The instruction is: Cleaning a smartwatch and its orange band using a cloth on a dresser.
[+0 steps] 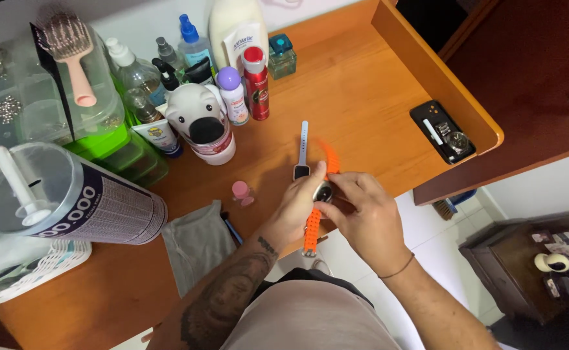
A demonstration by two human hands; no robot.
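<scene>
My left hand (295, 206) and my right hand (362, 210) meet over the front edge of a wooden desk (356, 91), both gripping a watch with an orange strap (311, 230). The silver watch case (324, 192) sits between my fingers. One strap end hangs down past the desk edge, the other arches up behind my fingers. A second watch with a pale grey strap (302, 152) lies flat on the desk, just beyond my left fingertips.
Bottles, a red spray can (256, 81), a dog-shaped white container (201, 123), a clear box with a pink hairbrush (70, 48) and a large lidded cup (58, 194) crowd the desk's left. A grey cloth (197, 243) lies near the edge. A black tray (442, 131) sits right.
</scene>
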